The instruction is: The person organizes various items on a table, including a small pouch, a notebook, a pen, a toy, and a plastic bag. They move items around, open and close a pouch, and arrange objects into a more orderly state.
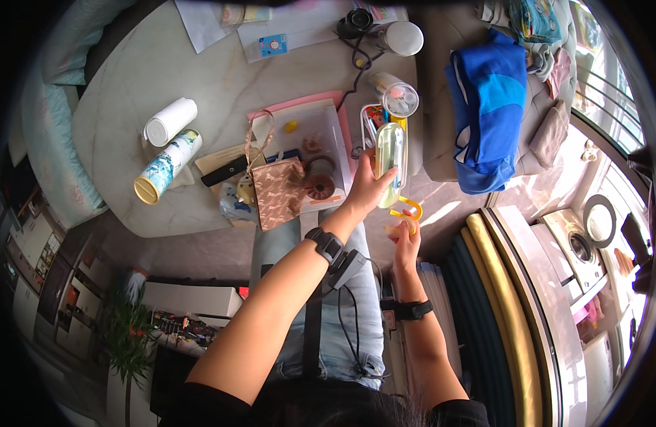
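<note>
My left hand grips a translucent pale-green oblong container, with the thumb across its front. It is held upright in the picture near the table's right edge. Just below its lower end, my right hand pinches a yellow curved strip that bends into a hook shape. Whether the strip joins the container, I cannot tell. Behind the container lies a white-rimmed tray with colourful things in it, partly hidden. A clear lidded jar stands just beyond.
On the marble table are a brown patterned bag, a brown spool-like object, a blue patterned canister and a white cylinder. A dark cable crosses it. Blue clothing lies on a grey seat to the right.
</note>
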Tool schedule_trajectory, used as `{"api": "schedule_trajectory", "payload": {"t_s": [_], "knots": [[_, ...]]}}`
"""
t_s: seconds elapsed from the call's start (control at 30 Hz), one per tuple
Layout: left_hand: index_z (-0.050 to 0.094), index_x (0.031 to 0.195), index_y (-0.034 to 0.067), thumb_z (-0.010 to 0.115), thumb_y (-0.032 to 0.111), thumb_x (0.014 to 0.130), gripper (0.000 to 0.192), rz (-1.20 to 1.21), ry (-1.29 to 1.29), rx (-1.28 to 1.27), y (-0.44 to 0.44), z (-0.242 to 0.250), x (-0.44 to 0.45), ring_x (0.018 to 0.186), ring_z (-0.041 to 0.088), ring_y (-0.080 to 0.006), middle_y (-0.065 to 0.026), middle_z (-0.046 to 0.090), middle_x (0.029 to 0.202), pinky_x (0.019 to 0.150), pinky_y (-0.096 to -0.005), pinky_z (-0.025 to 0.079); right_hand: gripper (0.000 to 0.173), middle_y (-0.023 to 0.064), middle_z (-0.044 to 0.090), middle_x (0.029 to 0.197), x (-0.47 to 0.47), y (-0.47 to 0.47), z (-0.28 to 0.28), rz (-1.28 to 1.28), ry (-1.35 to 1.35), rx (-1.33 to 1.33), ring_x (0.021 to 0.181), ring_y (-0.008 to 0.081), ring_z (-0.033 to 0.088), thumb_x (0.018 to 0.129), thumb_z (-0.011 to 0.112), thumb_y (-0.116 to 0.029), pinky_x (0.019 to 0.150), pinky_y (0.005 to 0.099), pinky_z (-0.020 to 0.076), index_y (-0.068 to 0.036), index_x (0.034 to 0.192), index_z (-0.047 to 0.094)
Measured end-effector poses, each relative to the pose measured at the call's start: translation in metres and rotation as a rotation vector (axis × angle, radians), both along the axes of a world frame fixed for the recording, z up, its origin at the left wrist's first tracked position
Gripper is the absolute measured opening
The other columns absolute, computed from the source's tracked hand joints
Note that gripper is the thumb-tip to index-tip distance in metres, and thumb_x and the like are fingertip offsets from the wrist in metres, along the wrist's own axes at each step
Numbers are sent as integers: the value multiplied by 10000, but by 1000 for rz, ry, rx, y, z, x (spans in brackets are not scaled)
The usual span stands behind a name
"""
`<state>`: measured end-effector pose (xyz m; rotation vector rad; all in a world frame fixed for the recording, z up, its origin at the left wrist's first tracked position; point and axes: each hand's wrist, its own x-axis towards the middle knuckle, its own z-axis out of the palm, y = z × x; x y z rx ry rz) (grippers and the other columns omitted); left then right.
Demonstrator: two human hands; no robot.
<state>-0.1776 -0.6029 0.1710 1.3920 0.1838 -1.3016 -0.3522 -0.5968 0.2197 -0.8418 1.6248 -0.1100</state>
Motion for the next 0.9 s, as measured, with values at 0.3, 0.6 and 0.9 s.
{"api": "schedule_trajectory", "payload": {"t_s": [0.3, 0.6, 0.9], "knots": [[416, 1229, 26, 678, 92, 824, 487, -228, -487, 233, 5, -33, -8, 1066, 493, -259, -192, 455, 1178, 811, -342, 476, 299, 7, 568, 872, 2, -12, 2, -16, 5, -35, 710, 80, 541, 986, 446, -175, 644, 215, 464, -85, 1268, 490], [325, 1309, 2, 628, 223, 869, 578, -104, -672, 363, 4, 11, -16, 1198, 379, -370, -226, 383, 1249, 1022, -428, 322, 331, 27, 572, 991, 42, -33, 20, 27, -124, -160, 866, 88, 546, 994, 434, -165, 751, 212, 446, -47, 1301, 472], [522, 1224, 70, 631, 227, 902, 374, 335, 597, 4, 19, 71, 14, 1104, 542, -160, -71, 562, 1185, 898, -314, 484, 511, 189, 395, 1319, 86, -62, 38, 1049, 51, -359, 1276, 366, 313, 899, 523, -258, 1040, 465, 263, -44, 1350, 416]]}}
